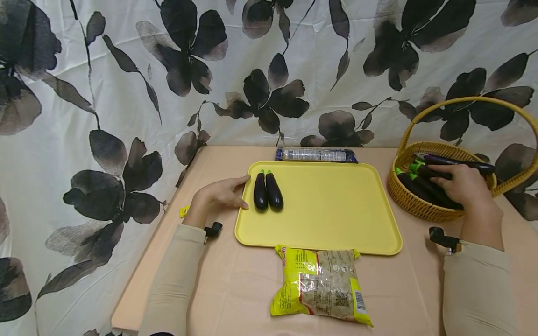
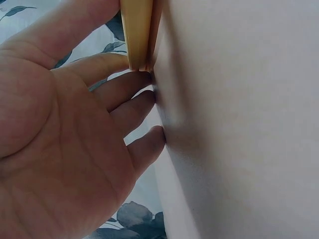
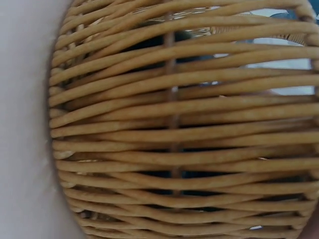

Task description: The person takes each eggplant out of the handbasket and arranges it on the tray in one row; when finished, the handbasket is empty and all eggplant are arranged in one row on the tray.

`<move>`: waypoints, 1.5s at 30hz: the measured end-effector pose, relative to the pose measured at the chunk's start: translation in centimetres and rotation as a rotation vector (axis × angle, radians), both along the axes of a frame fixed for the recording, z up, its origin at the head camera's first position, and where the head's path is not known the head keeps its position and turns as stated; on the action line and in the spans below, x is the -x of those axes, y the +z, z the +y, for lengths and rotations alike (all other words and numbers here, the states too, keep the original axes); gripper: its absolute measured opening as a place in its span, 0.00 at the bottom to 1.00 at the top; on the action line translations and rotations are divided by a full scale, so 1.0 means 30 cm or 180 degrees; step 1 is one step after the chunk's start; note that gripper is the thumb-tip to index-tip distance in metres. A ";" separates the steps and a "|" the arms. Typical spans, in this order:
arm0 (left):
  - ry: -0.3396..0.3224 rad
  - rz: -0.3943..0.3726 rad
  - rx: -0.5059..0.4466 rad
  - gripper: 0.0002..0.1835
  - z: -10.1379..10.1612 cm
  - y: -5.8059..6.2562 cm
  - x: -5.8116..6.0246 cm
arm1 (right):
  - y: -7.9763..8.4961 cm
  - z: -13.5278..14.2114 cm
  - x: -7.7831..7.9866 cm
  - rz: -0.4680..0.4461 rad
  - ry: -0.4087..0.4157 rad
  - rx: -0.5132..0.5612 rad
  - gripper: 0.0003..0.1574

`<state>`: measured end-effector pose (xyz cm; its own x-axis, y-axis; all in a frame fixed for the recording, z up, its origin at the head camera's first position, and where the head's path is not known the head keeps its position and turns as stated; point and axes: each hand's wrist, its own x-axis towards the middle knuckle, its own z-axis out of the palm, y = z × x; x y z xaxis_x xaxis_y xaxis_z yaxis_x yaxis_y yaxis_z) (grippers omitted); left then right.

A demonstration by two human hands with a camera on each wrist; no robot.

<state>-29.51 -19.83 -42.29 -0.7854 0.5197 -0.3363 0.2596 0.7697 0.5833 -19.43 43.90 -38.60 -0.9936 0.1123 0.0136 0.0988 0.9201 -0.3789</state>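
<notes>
Two dark purple eggplants (image 1: pixel 267 191) with green stems lie side by side at the left of a yellow tray (image 1: pixel 332 205). My left hand (image 1: pixel 222 192) rests against the tray's left rim. In the left wrist view its fingers (image 2: pixel 137 107) are fairly straight, tips at the tray edge and tabletop. My right hand (image 1: pixel 464 186) reaches into a wicker basket (image 1: pixel 416 205) and grips an eggplant (image 1: pixel 425 171) between fingers and thumb. Several more eggplants (image 1: pixel 433 191) lie around and below it. The basket's woven side fills the right wrist view, hiding that hand's fingers.
A yellow printed bag (image 1: pixel 323 284) lies in front of the tray, and a blue long packet (image 1: pixel 315 154) lies behind it. The basket's tall handle (image 1: pixel 475 99) arches over the right side. A floral curtain (image 1: pixel 252 56) hangs behind the table.
</notes>
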 end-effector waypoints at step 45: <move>0.0050 -0.0007 0.0035 0.60 0.008 0.002 -0.005 | 0.107 -0.342 0.043 0.0611 0.0946 0.0914 0.29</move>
<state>-29.37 -19.60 -42.23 -0.7927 0.5036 -0.3436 0.2463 0.7801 0.5752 -20.73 33.63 -35.40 -0.9658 -0.1513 0.2106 -0.2506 0.7529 -0.6086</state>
